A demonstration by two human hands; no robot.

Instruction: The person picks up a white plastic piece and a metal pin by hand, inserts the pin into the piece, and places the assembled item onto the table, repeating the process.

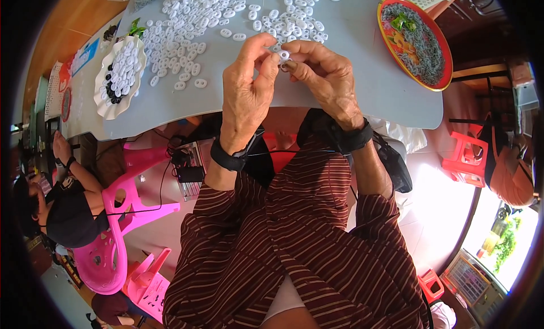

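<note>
My left hand (249, 91) and my right hand (328, 80) meet above the near part of the grey table (345, 97), fingertips pinched together. Between them is a small white oval plastic piece (284, 55) with holes, like a two-hole cord lock. Fingers partly cover it, so its far side is hidden. Just beyond the hands, many similar white two-hole pieces (187, 51) lie loose across the table. A black band sits on each wrist.
At left, a white scalloped dish (105, 109) holds white and black pieces. A red-rimmed oval tray (447, 74) at right holds fine grey bits resembling small springs. Pink chair (116, 250) stands at left, with a seated person (73, 210); red stool (466, 159) at right.
</note>
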